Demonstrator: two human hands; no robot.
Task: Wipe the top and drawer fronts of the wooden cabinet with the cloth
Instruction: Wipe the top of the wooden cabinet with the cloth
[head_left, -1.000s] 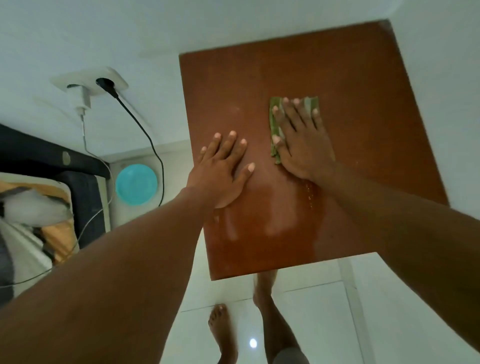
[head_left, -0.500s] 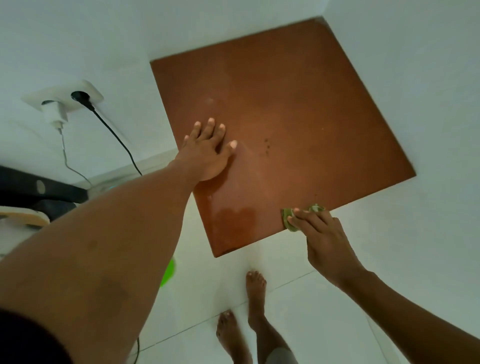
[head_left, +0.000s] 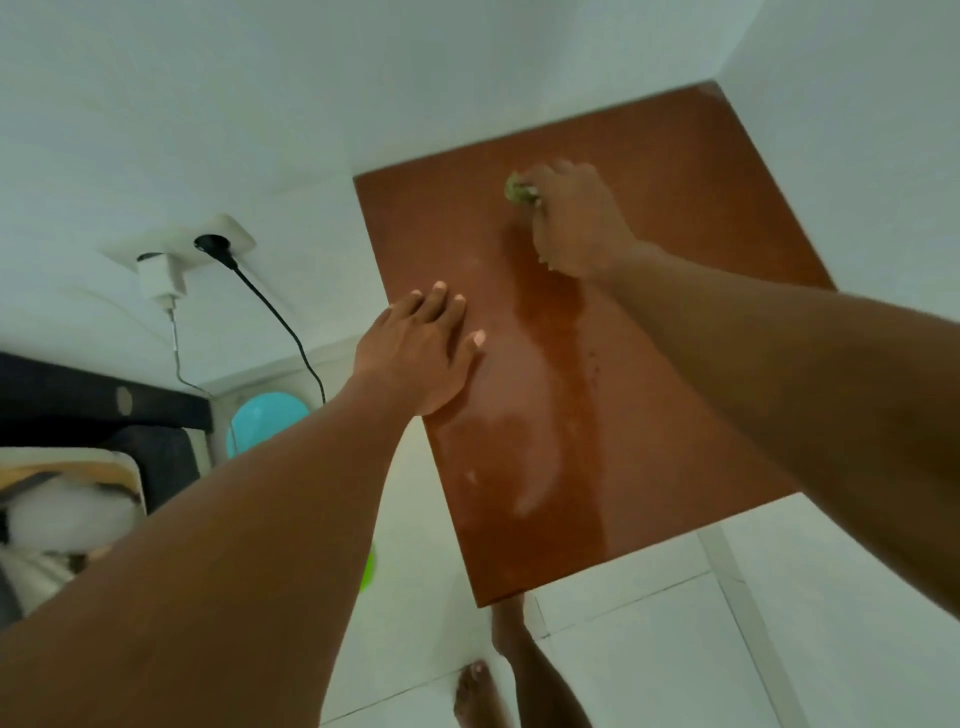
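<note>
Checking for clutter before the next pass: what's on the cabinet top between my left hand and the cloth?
Nothing. In the head view, only bare wood with a wet streak lies between the left hand and the green cloth bunched in the right hand.

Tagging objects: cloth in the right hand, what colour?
Green; the cloth peeks from the right hand in the head view, blurred.
</note>
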